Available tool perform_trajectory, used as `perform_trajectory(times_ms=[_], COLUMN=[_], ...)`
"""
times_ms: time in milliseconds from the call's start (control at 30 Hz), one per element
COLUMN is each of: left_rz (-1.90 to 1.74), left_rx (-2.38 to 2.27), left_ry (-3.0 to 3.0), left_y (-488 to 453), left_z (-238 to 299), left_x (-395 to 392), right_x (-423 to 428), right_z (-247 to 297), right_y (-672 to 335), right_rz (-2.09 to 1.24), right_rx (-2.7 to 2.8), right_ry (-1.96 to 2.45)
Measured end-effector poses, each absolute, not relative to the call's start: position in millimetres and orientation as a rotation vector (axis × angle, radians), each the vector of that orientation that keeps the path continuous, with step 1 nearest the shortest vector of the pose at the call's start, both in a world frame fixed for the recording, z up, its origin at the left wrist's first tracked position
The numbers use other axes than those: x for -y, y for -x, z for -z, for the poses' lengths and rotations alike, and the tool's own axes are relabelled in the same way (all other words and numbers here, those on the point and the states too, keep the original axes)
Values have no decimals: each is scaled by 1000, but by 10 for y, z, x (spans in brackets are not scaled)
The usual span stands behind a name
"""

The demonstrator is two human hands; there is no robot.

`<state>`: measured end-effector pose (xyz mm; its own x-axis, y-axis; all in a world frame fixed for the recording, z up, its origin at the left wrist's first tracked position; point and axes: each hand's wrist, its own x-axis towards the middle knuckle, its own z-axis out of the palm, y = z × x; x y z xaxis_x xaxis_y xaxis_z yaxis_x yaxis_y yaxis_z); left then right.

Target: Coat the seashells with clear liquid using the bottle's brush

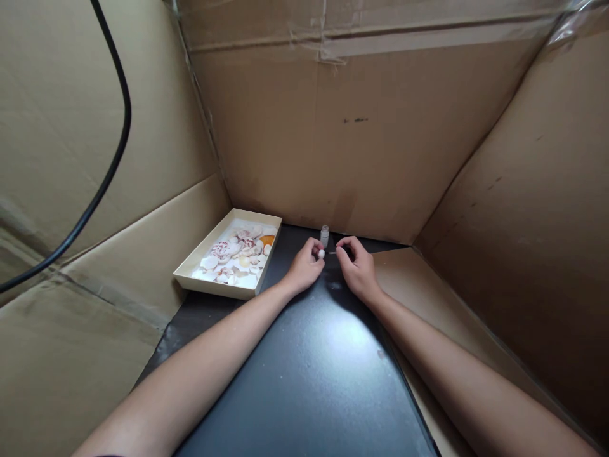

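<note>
My left hand [305, 263] rests on the black surface [309, 368] and pinches a small white bead or shell piece [321, 254] between its fingertips. My right hand [356, 263] lies close beside it, fingers curled round a thin needle-like tool [332, 252] that points at the white piece. Just behind both hands stands a small clear vial [325, 235], upright and apart from the fingers. A shallow cream tray [190, 270] to the left holds several shells, white, pink-speckled and one orange.
Cardboard walls [342, 139] enclose the black surface on the left, back and right. A black cable [102, 184] hangs across the left wall. The cardboard floor flap [419, 279] lies to the right of my right hand.
</note>
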<state>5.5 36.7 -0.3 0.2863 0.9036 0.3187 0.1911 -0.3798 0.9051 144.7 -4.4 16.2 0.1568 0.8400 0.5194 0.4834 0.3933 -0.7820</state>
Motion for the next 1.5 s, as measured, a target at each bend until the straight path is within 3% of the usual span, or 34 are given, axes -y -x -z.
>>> perform_trajectory(times_ms=[1500], left_rz=[-1126], left_rx=[-994], left_ry=[-1789], left_y=[-66], left_z=[-24], left_x=[-347], right_x=[21], right_z=[-149], right_y=[-1460], right_rz=[-385], right_rx=[1450], right_ry=[1229])
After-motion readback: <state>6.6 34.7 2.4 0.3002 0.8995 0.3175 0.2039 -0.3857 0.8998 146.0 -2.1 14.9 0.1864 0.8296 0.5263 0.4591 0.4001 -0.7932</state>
